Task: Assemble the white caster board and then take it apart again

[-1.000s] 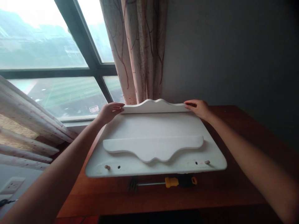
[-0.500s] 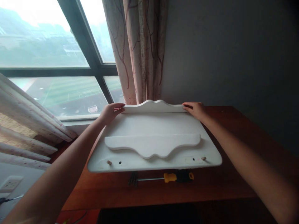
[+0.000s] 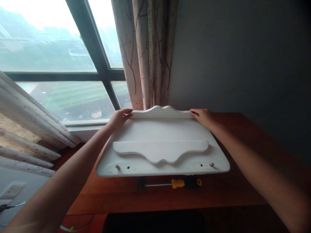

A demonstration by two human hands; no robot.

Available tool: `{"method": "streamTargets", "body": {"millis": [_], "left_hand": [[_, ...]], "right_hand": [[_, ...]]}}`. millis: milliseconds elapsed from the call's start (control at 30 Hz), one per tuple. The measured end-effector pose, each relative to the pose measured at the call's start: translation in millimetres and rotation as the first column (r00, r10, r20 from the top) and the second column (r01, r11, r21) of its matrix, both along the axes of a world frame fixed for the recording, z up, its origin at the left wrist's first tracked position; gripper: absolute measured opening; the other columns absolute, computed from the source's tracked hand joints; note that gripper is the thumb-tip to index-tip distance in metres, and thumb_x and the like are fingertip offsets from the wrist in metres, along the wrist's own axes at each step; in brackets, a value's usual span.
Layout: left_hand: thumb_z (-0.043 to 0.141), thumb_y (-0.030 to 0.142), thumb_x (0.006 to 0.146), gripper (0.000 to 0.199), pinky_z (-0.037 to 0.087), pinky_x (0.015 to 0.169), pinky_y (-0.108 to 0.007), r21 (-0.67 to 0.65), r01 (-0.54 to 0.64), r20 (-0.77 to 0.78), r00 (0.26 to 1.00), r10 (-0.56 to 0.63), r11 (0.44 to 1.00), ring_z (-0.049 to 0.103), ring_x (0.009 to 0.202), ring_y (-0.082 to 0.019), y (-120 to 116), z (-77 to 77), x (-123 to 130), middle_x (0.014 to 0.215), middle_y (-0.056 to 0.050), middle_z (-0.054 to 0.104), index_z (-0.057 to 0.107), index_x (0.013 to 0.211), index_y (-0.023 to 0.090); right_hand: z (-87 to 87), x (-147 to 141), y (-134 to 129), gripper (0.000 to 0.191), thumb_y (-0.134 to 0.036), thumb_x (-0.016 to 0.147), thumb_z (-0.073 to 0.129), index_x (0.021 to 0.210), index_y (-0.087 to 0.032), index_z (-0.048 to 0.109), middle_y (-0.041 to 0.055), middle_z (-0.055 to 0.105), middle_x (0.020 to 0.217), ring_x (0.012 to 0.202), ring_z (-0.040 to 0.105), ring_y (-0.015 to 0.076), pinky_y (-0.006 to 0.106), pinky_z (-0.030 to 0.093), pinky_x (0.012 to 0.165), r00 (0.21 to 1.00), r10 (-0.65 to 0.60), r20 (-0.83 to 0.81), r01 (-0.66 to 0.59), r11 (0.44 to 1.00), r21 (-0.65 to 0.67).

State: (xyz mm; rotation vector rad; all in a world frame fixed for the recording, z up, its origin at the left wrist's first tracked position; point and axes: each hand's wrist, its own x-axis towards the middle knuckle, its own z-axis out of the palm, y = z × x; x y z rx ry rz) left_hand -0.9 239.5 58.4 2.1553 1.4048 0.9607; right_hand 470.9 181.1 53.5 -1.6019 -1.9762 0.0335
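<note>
A white wavy-edged board (image 3: 161, 113) stands upright along the far edge of a flat white panel (image 3: 165, 129). My left hand (image 3: 120, 117) pinches its left end, and my right hand (image 3: 202, 116) pinches the right end. A second wavy white board (image 3: 160, 149) lies flat on the panel, its curved edge towards me. Near the panel's front corners, a wooden dowel (image 3: 117, 167) sticks up at the left and another dowel (image 3: 211, 165) at the right, each beside a dark hole.
In front of the panel, a yellow and black screwdriver (image 3: 186, 183) lies on the brown wooden table (image 3: 170, 200), several dark screws (image 3: 141, 184) at its tip. A window and curtain (image 3: 145, 58) are behind at the left, a grey wall (image 3: 230, 58) at the right.
My hands keep their hold on both ends of the upright board. The view has shifted slightly; otherwise the boards look the same.
</note>
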Motion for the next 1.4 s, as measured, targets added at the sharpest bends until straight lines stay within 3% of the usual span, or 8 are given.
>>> {"method": "streamTargets", "body": {"millis": [133,233,433,567,667,933,1233,1400], "left_hand": [[0.067,0.061,0.078,0.057,0.056,0.090,-0.044,0.012,0.008,-0.040,0.999,-0.007,1.000,0.072,0.098,-0.032,-7,7.3,-3,0.111,-0.015,0.075,0.074,0.115,0.018],[0.064,0.055,0.082,0.053,0.057,0.090,-0.044,0.046,-0.004,-0.054,0.999,0.006,0.999,0.071,0.099,-0.030,-26,20.2,-9,0.119,-0.016,0.072,0.072,0.118,0.017],[0.062,0.052,0.088,0.033,0.058,0.083,-0.041,0.126,0.060,-0.097,0.994,-0.048,0.990,0.071,0.087,-0.026,-106,42.8,-20,0.100,-0.009,0.075,0.076,0.097,0.023],[0.066,0.052,0.086,0.024,0.055,0.086,-0.043,0.195,0.041,-0.119,0.993,-0.018,0.980,0.071,0.092,-0.028,-160,38.7,-20,0.102,-0.005,0.075,0.076,0.095,0.033],[0.070,0.051,0.083,0.019,0.056,0.088,-0.043,0.237,0.035,-0.086,0.996,-0.015,0.971,0.072,0.092,-0.028,-183,29.1,-21,0.103,-0.003,0.075,0.077,0.096,0.039],[0.074,0.047,0.082,0.023,0.057,0.092,-0.045,0.278,0.056,-0.095,0.995,-0.031,0.959,0.072,0.098,-0.030,-191,12.8,-30,0.109,-0.002,0.076,0.077,0.104,0.042],[0.071,0.037,0.089,0.022,0.057,0.094,-0.035,0.382,0.146,-0.219,0.974,-0.064,0.913,0.073,0.100,-0.022,-187,6.8,-34,0.112,-0.003,0.076,0.075,0.108,0.028],[0.072,0.038,0.089,0.023,0.056,0.093,-0.032,0.450,0.149,-0.274,0.961,-0.022,0.881,0.074,0.098,-0.021,-186,7.7,-35,0.110,-0.002,0.078,0.074,0.107,0.024]], "right_hand": [[3.9,-4,-9,0.031,-0.019,0.080,0.065,0.108,-0.024,0.077,0.0094,0.076,0.113,0.105,0.071,0.0291,0.043,0.054,0.096,1.000,0.028,-0.001,-0.028,1.000,0.004],[5.7,-7,-32,0.036,-0.023,0.082,0.064,0.117,-0.021,0.073,0.0133,0.071,0.122,0.111,0.068,0.0304,0.046,0.053,0.099,0.999,0.034,-0.019,-0.033,0.999,0.039],[14.0,-17,-109,0.026,-0.041,0.092,0.059,0.110,-0.030,0.074,0.0072,0.073,0.110,0.101,0.071,0.0286,0.043,0.058,0.089,0.992,0.112,-0.057,-0.109,0.993,0.049],[17.5,-21,-155,0.023,-0.043,0.094,0.057,0.108,-0.036,0.074,0.0051,0.073,0.107,0.100,0.071,0.0290,0.044,0.058,0.087,0.994,0.102,-0.048,-0.099,0.993,0.057],[14.2,-21,-176,0.021,-0.044,0.094,0.058,0.109,-0.038,0.072,0.0051,0.072,0.108,0.101,0.071,0.0291,0.044,0.058,0.088,0.994,0.109,-0.030,-0.106,0.991,0.082],[1.8,-20,-190,0.025,-0.044,0.092,0.064,0.116,-0.040,0.068,0.0062,0.070,0.111,0.104,0.070,0.0313,0.047,0.058,0.091,0.995,0.097,0.022,-0.099,0.983,0.156],[-3.9,-22,-189,0.031,-0.048,0.093,0.065,0.115,-0.026,0.067,0.0076,0.072,0.113,0.103,0.070,0.0276,0.040,0.057,0.089,0.984,0.047,0.172,-0.089,0.966,0.242],[-5.6,-18,-189,0.036,-0.051,0.092,0.065,0.114,-0.021,0.067,0.0067,0.075,0.110,0.099,0.073,0.0243,0.033,0.057,0.084,0.975,-0.012,0.223,-0.054,0.957,0.286]]}}
